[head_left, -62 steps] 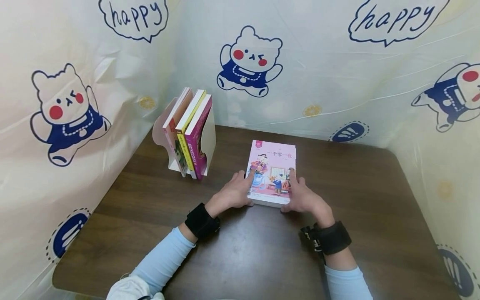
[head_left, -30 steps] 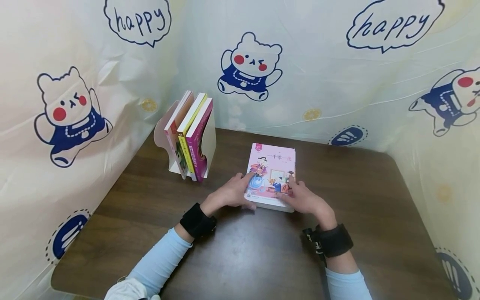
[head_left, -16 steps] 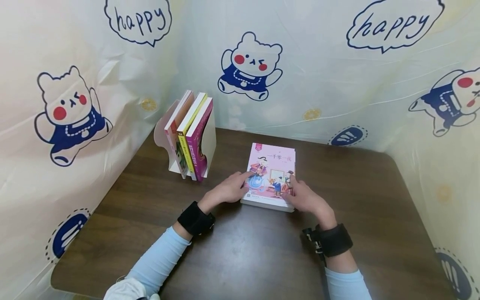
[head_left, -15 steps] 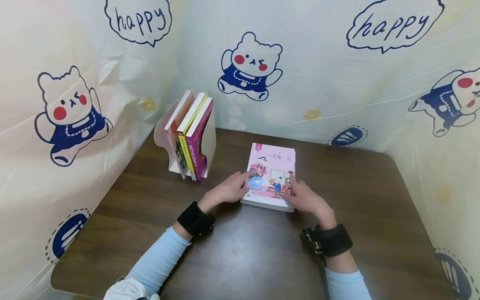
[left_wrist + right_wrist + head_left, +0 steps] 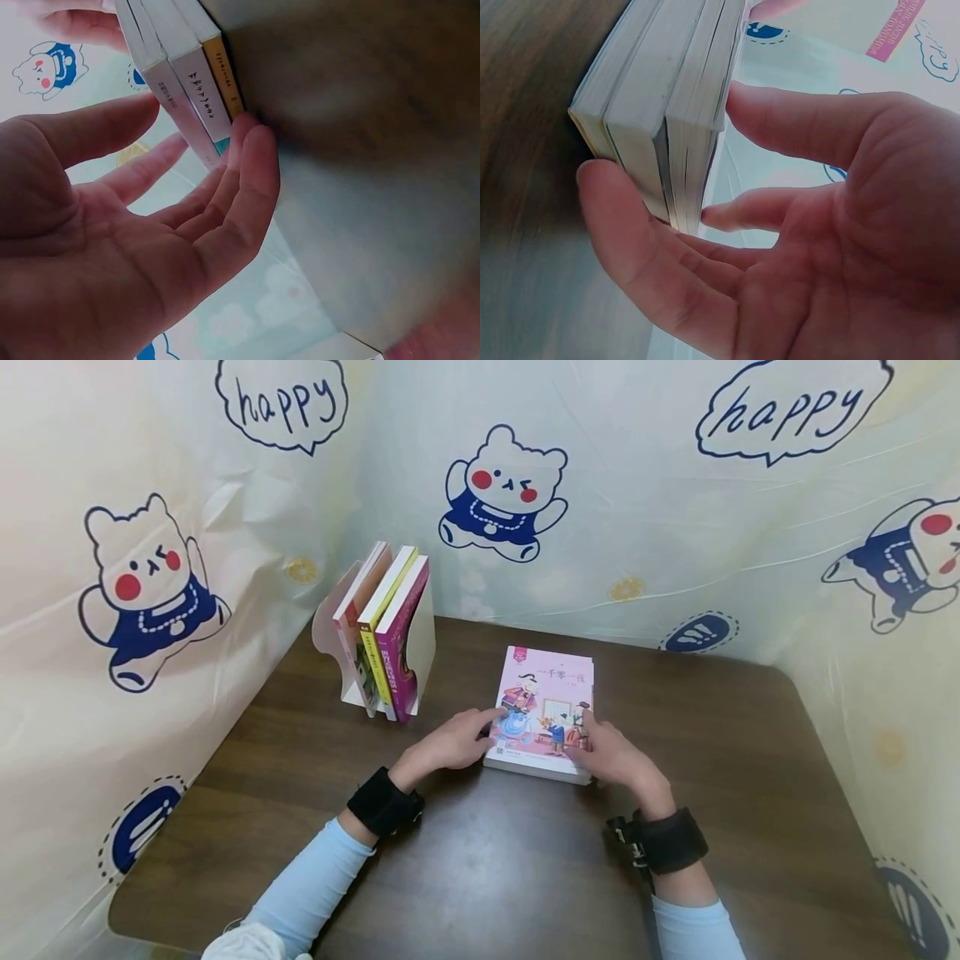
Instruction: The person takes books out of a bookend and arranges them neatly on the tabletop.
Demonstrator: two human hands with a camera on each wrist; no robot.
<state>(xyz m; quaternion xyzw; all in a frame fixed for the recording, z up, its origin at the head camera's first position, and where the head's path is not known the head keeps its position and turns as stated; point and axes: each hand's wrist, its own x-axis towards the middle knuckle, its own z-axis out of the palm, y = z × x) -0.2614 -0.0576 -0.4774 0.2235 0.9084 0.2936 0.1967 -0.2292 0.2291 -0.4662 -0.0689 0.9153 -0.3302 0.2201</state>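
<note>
A stack of books point(image 5: 542, 693) lies on the table, its pink cover uppermost with cartoon figures on it. In the left wrist view the spines point(image 5: 201, 94) show pink, white and orange. My left hand point(image 5: 452, 739) is at the stack's left side, fingers loosely bent with fingertips right at the spines and the index tip over the cover's edge. Across from it, my right hand point(image 5: 617, 752) holds the right side, its thumb at the top cover and its fingers curved along the page edges point(image 5: 697, 112) down to the bottom book.
Left of the stack, a white book stand point(image 5: 423, 635) holds several upright books, among them a yellow one point(image 5: 378, 664) and a magenta one point(image 5: 397, 647). A printed curtain point(image 5: 660, 510) rises behind the brown table point(image 5: 480, 868) and along both its sides.
The left hand has loosened and drawn back a little to the left, its thumb leaving the stack's front edge. The right thumb has shifted up onto the cover. The stack has hardly moved.
</note>
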